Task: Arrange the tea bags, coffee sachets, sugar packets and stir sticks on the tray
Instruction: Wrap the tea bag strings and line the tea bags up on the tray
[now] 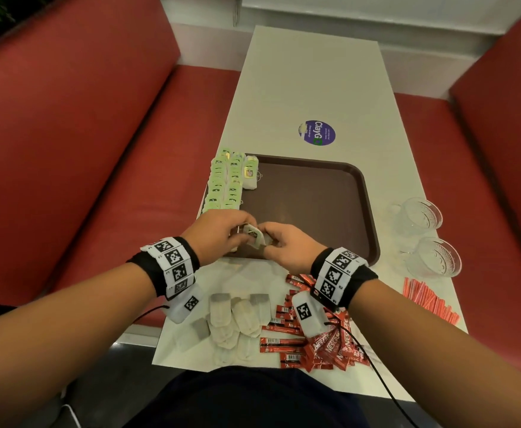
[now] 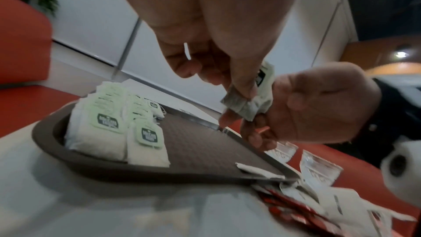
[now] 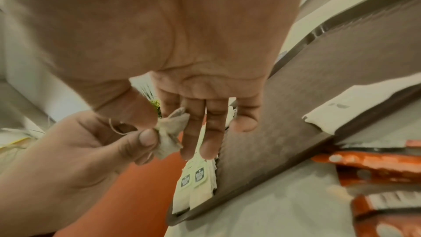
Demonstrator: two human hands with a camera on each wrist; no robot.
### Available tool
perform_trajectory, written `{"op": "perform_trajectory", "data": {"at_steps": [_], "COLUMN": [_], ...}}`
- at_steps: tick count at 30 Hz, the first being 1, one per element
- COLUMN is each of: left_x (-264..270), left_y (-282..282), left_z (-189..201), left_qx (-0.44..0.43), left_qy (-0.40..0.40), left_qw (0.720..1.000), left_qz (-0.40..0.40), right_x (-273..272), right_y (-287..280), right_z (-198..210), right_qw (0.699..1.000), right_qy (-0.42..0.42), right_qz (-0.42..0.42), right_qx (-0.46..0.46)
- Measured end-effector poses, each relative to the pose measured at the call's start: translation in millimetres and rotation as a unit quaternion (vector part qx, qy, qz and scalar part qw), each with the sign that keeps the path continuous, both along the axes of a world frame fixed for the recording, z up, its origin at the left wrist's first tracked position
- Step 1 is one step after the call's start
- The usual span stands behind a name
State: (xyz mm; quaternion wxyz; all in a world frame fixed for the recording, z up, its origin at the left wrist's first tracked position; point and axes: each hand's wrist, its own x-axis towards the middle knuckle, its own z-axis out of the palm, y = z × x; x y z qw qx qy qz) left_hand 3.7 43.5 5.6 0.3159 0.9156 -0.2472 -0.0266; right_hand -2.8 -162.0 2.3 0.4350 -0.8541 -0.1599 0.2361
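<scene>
Both hands hold one crumpled tea bag point(image 1: 254, 236) over the near left corner of the brown tray point(image 1: 315, 196). My left hand point(image 1: 243, 230) pinches its left end and my right hand point(image 1: 268, 240) pinches its right end. In the left wrist view, the thumb and fingers of my left hand point(image 2: 227, 86) grip the tea bag point(image 2: 247, 104). In the right wrist view, my right hand point(image 3: 173, 125) pinches the same tea bag point(image 3: 167, 143). Rows of green-tagged tea bags point(image 1: 225, 183) lie along the tray's left side.
Loose white tea bags and packets point(image 1: 237, 319) lie on the table below my wrists. Red coffee sachets point(image 1: 315, 344) are heaped to their right. Orange stir sticks point(image 1: 429, 301) lie at the right edge, behind them two glass cups point(image 1: 420, 214). Red benches flank the table.
</scene>
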Motion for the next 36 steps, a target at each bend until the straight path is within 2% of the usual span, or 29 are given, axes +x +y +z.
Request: {"op": "perform_trajectory", "data": {"at_steps": [4,8,16,22,25,28,30,33,36], "left_x": [13,27,44,56,60,66,74,94,123], "left_y": [2,6,8,-2,-10,-13,-12,-12,-12], "left_z": [5,12,17,19,23,25,20,9,-5], "left_qx": [-0.047,-0.059,-0.003,0.04,0.013,-0.004,-0.002,0.004,0.077], "left_qy": [0.047,0.049,0.011,-0.006,-0.009,-0.008,0.008,0.046,0.086], "left_qw": [0.996,0.994,0.998,0.999,1.0,1.0,1.0,0.995,0.984], "left_qz": [0.058,0.075,0.058,0.018,0.008,0.009,0.022,0.084,0.136], "right_x": [13,23,42,57,60,65,67,70,72], "right_y": [0,-4,-3,-2,1,2,2,-2,-10], "right_z": [3,1,3,0,-3,-7,-6,-6,-6], "right_qw": [0.998,0.996,0.994,0.99,0.992,0.99,0.989,0.988,0.988], "right_qy": [-0.054,-0.034,0.0,-0.071,-0.089,-0.103,-0.111,-0.097,-0.055], "right_qz": [-0.015,-0.071,-0.106,-0.119,-0.088,-0.098,-0.097,-0.116,-0.146], "right_qx": [-0.033,-0.03,0.026,0.021,0.022,0.015,-0.001,-0.013,0.01]}}
